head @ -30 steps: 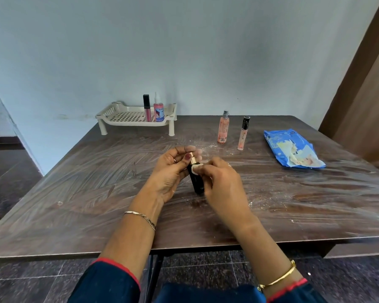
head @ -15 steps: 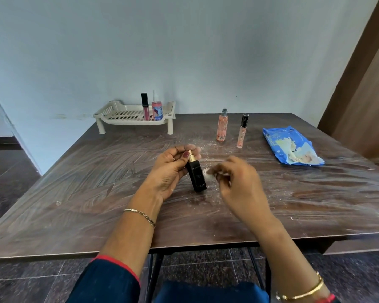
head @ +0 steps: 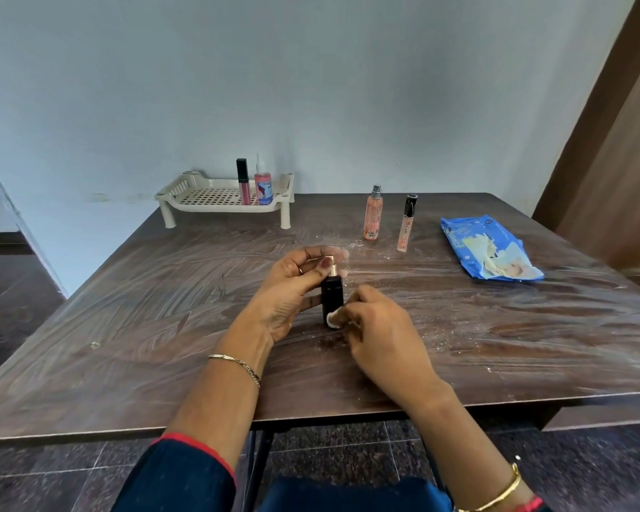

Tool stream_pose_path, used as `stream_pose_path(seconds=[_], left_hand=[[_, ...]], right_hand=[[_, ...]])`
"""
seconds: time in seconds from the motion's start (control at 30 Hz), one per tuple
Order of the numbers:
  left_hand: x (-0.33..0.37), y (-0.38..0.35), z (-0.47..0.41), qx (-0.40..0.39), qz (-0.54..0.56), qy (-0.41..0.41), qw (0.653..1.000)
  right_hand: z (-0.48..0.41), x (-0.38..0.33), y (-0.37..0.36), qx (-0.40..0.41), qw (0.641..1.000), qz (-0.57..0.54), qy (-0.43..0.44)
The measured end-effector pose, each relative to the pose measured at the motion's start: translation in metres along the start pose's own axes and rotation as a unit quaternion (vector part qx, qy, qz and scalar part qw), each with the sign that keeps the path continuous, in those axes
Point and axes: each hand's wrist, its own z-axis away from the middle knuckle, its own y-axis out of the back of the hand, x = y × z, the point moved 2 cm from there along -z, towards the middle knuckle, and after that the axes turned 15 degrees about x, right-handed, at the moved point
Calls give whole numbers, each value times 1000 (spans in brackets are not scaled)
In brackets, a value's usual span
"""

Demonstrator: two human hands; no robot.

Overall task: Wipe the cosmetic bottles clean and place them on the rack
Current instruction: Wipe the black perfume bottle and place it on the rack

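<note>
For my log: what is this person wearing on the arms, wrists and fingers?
The left sleeve is dark blue with a red edge; the right cuff shows red too. A thin chain bracelet is on the left wrist, a gold bangle on the right. A ring and dark red nail polish show on the left.

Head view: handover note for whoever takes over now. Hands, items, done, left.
Left hand grips the black bottle near its gold top; right hand pinches a white pad against its lower side.
Done: pink gloss tube and pink bottle stand on the rack.
Left: finish this bottle, then wipe and rack the peach spray bottle and black-capped tube standing on the table.
Wipes pack lies at right.
</note>
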Motion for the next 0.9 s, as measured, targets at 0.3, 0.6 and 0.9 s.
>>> stream_pose_path(seconds=[0.3, 0.6, 0.9], left_hand=[[-8, 3, 3, -35, -91, 9, 995], [-4, -3, 9, -97, -39, 2, 994], [-2, -5, 11, -117, -15, 0, 993]], right_hand=[[0, 17, 5, 83, 992, -30, -88], [-19, 6, 16, 160, 970, -137, -126], [-23, 7, 21, 174, 963, -161, -130]])
